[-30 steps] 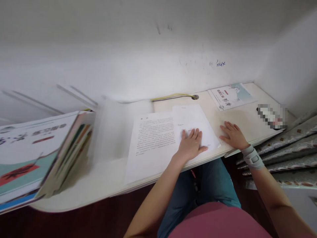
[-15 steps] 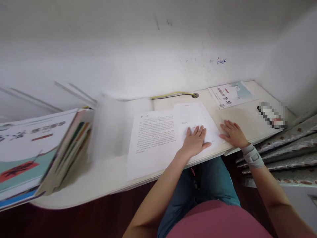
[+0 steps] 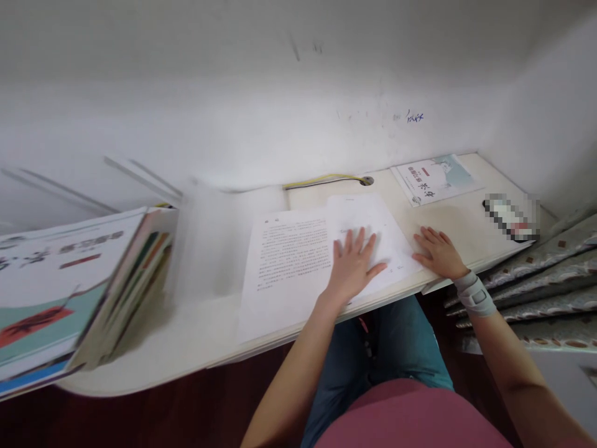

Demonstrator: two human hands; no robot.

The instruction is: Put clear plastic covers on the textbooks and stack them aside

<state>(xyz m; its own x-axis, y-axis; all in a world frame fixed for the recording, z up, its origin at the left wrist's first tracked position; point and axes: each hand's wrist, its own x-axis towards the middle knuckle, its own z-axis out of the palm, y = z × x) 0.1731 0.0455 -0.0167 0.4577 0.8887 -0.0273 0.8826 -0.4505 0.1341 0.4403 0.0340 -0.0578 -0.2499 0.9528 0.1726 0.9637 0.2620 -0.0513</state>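
Observation:
My left hand (image 3: 353,264) lies flat, fingers spread, on a white sheet (image 3: 375,224) that overlaps a printed page of text (image 3: 284,264) on the white desk (image 3: 196,336). My right hand (image 3: 436,252) rests flat on the bare desk just right of the white sheet, fingers stretched out, with a grey wrist brace (image 3: 476,295) below it. Neither hand holds anything.
A tilted stack of books (image 3: 69,292) fills the desk's left end. A clear folder (image 3: 209,242) stands beside it. A thin booklet (image 3: 436,178) lies at the back right, near a cable hole with a yellow cable (image 3: 326,180). A blurred-out object (image 3: 512,216) lies at the far right. Patterned fabric (image 3: 536,274) borders the desk's right edge.
My left hand has slid left and slightly up across the white sheet. My right hand has stayed in place.

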